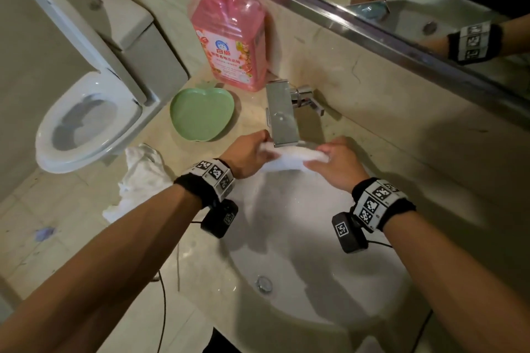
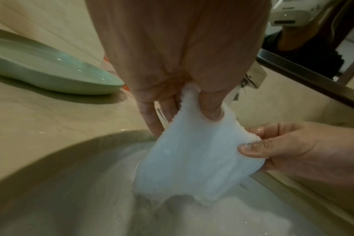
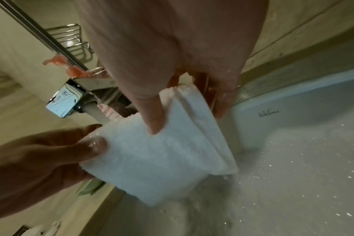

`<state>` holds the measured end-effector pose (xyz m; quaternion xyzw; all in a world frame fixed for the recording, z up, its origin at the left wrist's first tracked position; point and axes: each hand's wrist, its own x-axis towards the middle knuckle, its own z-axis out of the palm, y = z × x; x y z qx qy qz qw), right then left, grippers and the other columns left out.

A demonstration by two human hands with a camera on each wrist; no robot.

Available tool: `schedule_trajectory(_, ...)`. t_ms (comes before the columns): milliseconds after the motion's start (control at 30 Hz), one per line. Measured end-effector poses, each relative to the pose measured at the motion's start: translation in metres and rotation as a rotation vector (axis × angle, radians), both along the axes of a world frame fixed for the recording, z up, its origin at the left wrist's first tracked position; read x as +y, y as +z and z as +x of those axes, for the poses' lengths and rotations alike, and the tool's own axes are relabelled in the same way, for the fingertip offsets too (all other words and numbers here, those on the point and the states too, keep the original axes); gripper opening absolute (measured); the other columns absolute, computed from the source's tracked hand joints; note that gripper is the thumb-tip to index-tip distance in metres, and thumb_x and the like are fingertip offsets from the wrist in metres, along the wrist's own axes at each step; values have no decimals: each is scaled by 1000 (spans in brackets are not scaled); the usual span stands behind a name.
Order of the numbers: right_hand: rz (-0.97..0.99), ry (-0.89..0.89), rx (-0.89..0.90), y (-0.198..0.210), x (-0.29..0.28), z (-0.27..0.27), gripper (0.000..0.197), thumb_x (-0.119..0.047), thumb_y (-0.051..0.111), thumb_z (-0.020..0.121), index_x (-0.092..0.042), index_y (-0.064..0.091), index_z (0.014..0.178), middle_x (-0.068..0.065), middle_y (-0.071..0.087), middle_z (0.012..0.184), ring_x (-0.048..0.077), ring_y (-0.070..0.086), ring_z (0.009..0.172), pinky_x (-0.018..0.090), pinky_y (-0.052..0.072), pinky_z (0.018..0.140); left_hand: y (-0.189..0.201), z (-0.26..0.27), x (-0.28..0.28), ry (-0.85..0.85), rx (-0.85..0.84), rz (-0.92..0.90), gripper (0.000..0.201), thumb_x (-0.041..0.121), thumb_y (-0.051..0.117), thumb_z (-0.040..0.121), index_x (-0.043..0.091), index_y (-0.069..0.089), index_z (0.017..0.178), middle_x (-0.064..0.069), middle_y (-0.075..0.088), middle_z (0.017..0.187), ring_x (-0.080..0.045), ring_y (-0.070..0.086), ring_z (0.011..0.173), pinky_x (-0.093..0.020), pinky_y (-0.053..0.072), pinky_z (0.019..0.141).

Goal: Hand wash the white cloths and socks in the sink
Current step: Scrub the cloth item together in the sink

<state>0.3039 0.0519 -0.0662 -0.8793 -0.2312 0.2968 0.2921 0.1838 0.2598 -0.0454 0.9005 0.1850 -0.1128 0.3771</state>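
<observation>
A wet white cloth [image 1: 289, 158] is stretched between both hands just under the steel faucet [image 1: 279, 114], over the back of the white sink [image 1: 301, 252]. My left hand [image 1: 252, 153] pinches its left end; in the left wrist view the thumb and fingers [image 2: 210, 103] clamp the cloth [image 2: 194, 161]. My right hand [image 1: 332, 162] pinches the right end, thumb on top of the cloth [image 3: 160, 159] in the right wrist view. Water runs off the cloth's lower edge into the basin [image 3: 293, 183]. A pile of white cloths [image 1: 140, 178] lies on the counter at the left.
A pink detergent bottle [image 1: 229, 37] stands behind a green apple-shaped dish [image 1: 202, 114] on the counter, left of the faucet. An open toilet [image 1: 86, 120] is at far left. The mirror's metal edge [image 1: 372, 28] runs along the back wall. The sink drain [image 1: 263, 284] is uncovered.
</observation>
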Motion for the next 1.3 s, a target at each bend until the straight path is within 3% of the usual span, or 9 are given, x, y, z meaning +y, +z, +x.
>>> schedule_trajectory(133, -14, 94, -92, 4, 21, -7, 24, -36, 72, 86, -13, 69, 90, 2, 57, 99, 21, 57, 94, 27, 40, 79, 2, -16, 13, 111, 13, 59, 31, 41, 61, 93, 12, 60, 104, -11, 69, 104, -31, 62, 95, -37, 47, 78)
schedule_trajectory(333, 84, 2, 5, 6, 57, -35, 26, -21, 63, 91, -8, 66, 113, 15, 69, 105, 33, 64, 101, 42, 53, 89, -1, -28, 18, 193, 121, -51, 28, 46, 55, 95, 18, 54, 91, -6, 66, 95, -27, 62, 87, -36, 48, 76)
schedule_trajectory(500, 124, 163, 232, 8, 77, -56, 61, -22, 81, 76, -29, 51, 128, -1, 65, 112, 14, 62, 101, 26, 51, 82, -4, -28, 3, 247, 46, -134, 24, 41, 58, 94, 19, 52, 88, -5, 62, 93, -26, 57, 86, -34, 43, 74)
schedule_trajectory(633, 78, 39, 153, -2, 75, -50, 39, -13, 70, 85, -14, 62, 123, 4, 67, 110, 16, 62, 94, 8, 41, 67, -5, -26, -3, 267, 41, -426, 13, 24, 55, 92, 16, 64, 98, -10, 68, 111, -28, 61, 106, -46, 46, 100)
schedule_trajectory(800, 188, -3, 267, 2, 54, -34, 35, 12, 59, 79, -14, 72, 98, 0, 72, 93, 17, 66, 92, 29, 52, 77, -19, -31, 9, -10, 126, -327, 75, 8, 76, 78, 12, 35, 141, -8, 46, 140, -22, 45, 129, -30, 39, 104)
schedule_trajectory(933, 304, -21, 403, 10, 38, -24, 45, 15, 63, 74, -26, 72, 89, -5, 74, 96, 18, 69, 98, 32, 57, 83, -31, -16, -6, -106, 4, -388, 90, 10, 91, 57, 15, 49, 136, 11, 55, 120, 1, 56, 104, -20, 47, 91)
schedule_trajectory(1100, 434, -21, 404, 15, 26, -15, 32, 16, 68, 78, -11, 71, 94, 1, 76, 96, 19, 71, 91, 39, 56, 85, -38, 3, -17, -20, 68, -394, 64, 21, 85, 60, 25, 60, 119, 3, 70, 104, -27, 70, 92, -44, 60, 81)
schedule_trajectory(1200, 303, 26, 368, 13, 14, -4, 41, 7, 76, 71, -31, 70, 85, 4, 73, 107, 20, 70, 95, 35, 54, 81, -31, 12, -17, -51, 64, -83, 66, 41, 70, 63, 19, 62, 125, -4, 69, 117, -22, 66, 101, -29, 51, 88)
schedule_trajectory(1300, 249, -59, 586, 9, 8, -1, 37, 1, 82, 72, -21, 53, 82, 9, 62, 109, 32, 66, 102, 37, 56, 79, -24, 17, -20, -103, 5, 109, 47, 16, 60, 79, 7, 62, 125, -20, 64, 122, -38, 62, 110, -38, 50, 91)
